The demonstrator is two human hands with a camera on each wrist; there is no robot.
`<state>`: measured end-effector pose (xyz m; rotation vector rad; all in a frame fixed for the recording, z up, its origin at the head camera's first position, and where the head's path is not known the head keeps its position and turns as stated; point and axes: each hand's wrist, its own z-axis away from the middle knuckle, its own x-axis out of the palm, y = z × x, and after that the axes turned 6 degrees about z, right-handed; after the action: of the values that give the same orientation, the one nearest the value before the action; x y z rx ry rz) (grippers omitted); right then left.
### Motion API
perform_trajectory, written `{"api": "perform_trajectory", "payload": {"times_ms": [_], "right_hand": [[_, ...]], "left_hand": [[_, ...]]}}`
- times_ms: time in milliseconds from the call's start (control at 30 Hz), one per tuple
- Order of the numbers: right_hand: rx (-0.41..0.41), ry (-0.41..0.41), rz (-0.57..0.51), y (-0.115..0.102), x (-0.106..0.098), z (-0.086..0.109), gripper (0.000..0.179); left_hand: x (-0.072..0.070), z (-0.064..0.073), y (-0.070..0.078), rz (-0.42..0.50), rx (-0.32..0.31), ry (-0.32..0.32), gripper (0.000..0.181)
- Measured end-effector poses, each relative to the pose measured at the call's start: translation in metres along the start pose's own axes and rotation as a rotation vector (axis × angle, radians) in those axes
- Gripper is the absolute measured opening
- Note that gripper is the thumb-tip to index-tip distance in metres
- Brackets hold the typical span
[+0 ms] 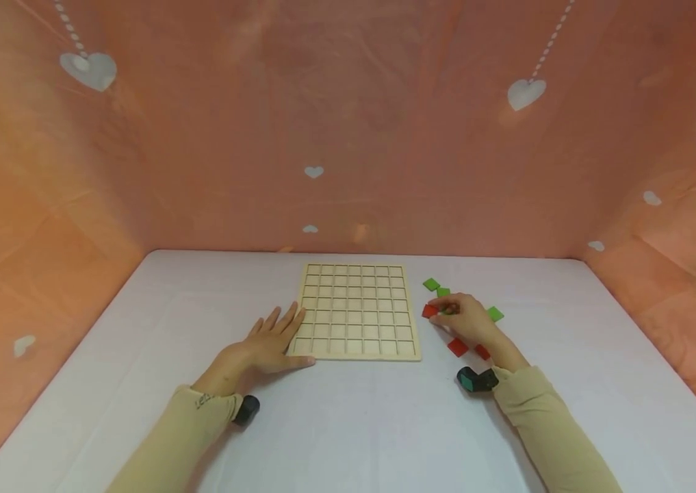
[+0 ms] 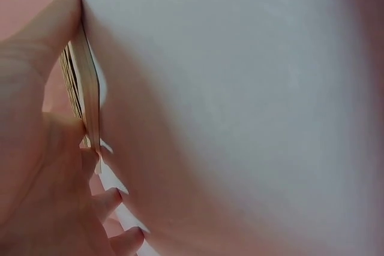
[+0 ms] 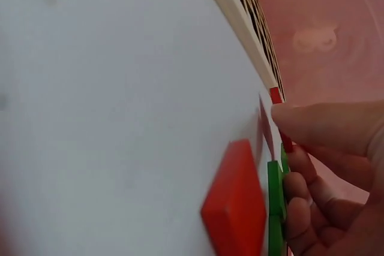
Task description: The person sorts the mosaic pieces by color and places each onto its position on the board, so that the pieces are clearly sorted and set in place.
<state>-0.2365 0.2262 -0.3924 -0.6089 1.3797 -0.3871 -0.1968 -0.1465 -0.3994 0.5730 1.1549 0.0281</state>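
A pale wooden grid board [image 1: 354,357] lies on the white table, its square cells bare. At its near left corner my left hand [image 1: 264,348] rests with fingers spread, the thumb [image 2: 63,13] along the near edge and fingertips at the left side. To the right of the board, my right hand [image 1: 469,319] pinches a red square tile [image 1: 429,311] between thumb and fingers. That tile [image 3: 275,95] is held tilted, close over the table. Beneath the curled fingers, green tiles [image 3: 275,190] show in the right wrist view, partly hidden by the hand.
Two more red tiles, one [image 1: 457,347] below the right hand and one [image 1: 482,352] beside its wrist, lie on the white tabletop [image 1: 348,424]. Green tiles [image 1: 431,283] lie beyond the hand, and another green tile [image 1: 495,313] to its right. Orange cloth [image 1: 348,123] walls the back and sides.
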Motion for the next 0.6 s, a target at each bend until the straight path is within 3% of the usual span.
{"api": "perform_trajectory", "payload": {"times_ms": [233,400,600], "right_hand": [[-0.038,0.018,-0.094,-0.002,-0.001,0.0,0.039],[-0.017,0.006,-0.148,-0.008,-0.001,-0.002,0.041],[-0.057,0.047,-0.135,-0.015,0.001,-0.008,0.043]], "left_hand": [[-0.004,0.001,0.006,0.006,0.002,-0.022,0.099],[-0.008,0.005,0.01,0.019,-0.011,-0.036,0.099],[-0.004,0.003,0.007,-0.001,-0.033,-0.031,0.098]]}}
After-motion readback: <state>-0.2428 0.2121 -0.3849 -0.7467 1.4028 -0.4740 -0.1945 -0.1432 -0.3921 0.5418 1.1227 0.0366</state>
